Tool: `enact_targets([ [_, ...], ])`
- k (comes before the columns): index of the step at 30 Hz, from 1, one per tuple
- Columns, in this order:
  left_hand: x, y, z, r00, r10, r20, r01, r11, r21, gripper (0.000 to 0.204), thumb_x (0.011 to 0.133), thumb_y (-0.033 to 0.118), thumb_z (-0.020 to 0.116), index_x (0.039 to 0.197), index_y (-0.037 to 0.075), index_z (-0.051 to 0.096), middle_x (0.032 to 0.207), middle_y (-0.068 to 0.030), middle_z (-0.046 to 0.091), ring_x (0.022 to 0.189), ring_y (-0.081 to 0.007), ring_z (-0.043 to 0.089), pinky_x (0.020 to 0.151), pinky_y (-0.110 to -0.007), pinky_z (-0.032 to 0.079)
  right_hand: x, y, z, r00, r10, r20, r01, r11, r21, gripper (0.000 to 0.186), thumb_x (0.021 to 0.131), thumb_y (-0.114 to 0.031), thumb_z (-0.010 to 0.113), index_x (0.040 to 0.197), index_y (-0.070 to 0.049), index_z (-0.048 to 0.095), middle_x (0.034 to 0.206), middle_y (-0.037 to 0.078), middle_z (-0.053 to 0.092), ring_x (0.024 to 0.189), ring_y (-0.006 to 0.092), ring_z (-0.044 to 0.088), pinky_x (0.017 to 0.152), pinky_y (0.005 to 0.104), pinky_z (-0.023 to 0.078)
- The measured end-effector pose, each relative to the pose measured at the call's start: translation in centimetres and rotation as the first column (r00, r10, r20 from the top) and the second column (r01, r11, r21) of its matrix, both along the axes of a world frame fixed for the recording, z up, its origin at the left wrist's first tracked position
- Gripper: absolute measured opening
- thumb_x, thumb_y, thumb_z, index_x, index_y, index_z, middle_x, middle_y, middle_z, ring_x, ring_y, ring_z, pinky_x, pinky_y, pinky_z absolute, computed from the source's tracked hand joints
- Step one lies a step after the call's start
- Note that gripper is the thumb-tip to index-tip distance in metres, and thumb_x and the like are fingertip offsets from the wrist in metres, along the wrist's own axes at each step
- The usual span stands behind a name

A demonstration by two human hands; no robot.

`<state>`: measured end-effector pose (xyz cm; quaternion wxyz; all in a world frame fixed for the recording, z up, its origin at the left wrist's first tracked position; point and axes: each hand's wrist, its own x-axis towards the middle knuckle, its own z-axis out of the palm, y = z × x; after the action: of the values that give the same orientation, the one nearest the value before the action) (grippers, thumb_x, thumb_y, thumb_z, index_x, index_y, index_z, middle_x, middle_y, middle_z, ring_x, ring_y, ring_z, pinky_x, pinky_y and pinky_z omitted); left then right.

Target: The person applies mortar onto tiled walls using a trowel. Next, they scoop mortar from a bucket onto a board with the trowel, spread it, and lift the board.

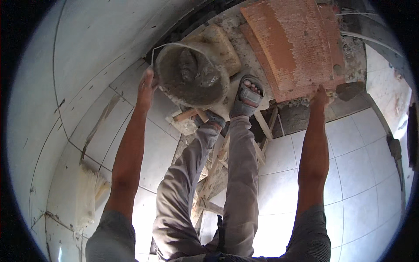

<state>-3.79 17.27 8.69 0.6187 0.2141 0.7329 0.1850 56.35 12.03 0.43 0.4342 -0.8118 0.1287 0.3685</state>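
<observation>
My left hand (146,85) is at the left side of the mortar-crusted bucket (192,94), beside the lower end of its wire handle; its fingers look curled, their hold unclear. Wet grey mortar (188,65) lies inside the bucket. My right hand (321,96) grips a trowel with a grey blade (351,91) at the near edge of some stacked reddish-brown textured boards or tiles (290,52). The bucket stands on a dirty plank platform beside my sandalled right foot (248,94), with a wooden-handled tool (185,115) below it.
A dirty container (224,52) sits behind the bucket. A tiled wall (52,122) curves along the left. Below the platform are wooden supports (263,124) and white tiles (351,170), apparently the floor. Pale pipes or cables (371,39) run at the upper right.
</observation>
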Motion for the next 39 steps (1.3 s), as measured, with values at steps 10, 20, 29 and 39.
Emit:
enact_targets([
  [10,8.1,3.4,5.2,0.870,-0.429,-0.241,0.454,0.889,0.055,0.080,0.077,0.066,0.052,0.124,0.002,0.049,0.117,-0.0176,0.054,0.104,-0.0224,0.053,0.083,-0.036,0.043,-17.3,-3.3,25.5,0.214,0.974,-0.076,-0.977,0.213,-0.027,0.048,0.081,-0.020,0.060,0.121,-0.001,0.040,0.096,0.018,0.056,0.087,0.0309,0.056,0.077,0.0402,0.044],
  [20,13.3,5.4,6.7,0.846,-0.443,-0.298,0.481,0.874,0.065,0.082,0.081,0.068,0.042,0.132,0.004,0.040,0.129,-0.0185,0.045,0.117,-0.0320,0.045,0.098,-0.042,0.034,-25.8,4.2,15.9,0.093,0.957,-0.273,-0.983,0.132,0.125,0.024,0.080,-0.015,0.055,0.099,0.001,0.057,0.083,0.021,0.061,0.082,0.0337,0.062,0.070,0.0389,0.051],
  [29,9.4,2.9,5.5,0.804,-0.462,-0.376,0.557,0.806,0.201,0.079,0.083,0.065,0.043,0.131,0.002,0.042,0.129,-0.0212,0.045,0.117,-0.0347,0.044,0.098,-0.039,0.033,-26.9,4.3,18.9,-0.103,0.995,-0.016,-0.992,-0.104,-0.066,0.019,0.075,-0.016,0.058,0.084,0.000,0.063,0.078,0.019,0.061,0.082,0.0371,0.061,0.071,0.0400,0.051],
  [39,12.3,3.9,7.0,0.807,-0.542,-0.236,0.588,0.777,0.225,0.084,0.079,0.069,0.045,0.131,0.003,0.042,0.131,-0.0189,0.044,0.122,-0.0303,0.041,0.099,-0.037,0.032,-33.1,0.6,16.3,0.106,0.992,-0.073,-0.991,0.112,0.074,0.056,0.075,-0.014,0.054,0.124,0.006,0.034,0.093,0.030,0.056,0.088,0.0450,0.056,0.079,0.0473,0.046],
])
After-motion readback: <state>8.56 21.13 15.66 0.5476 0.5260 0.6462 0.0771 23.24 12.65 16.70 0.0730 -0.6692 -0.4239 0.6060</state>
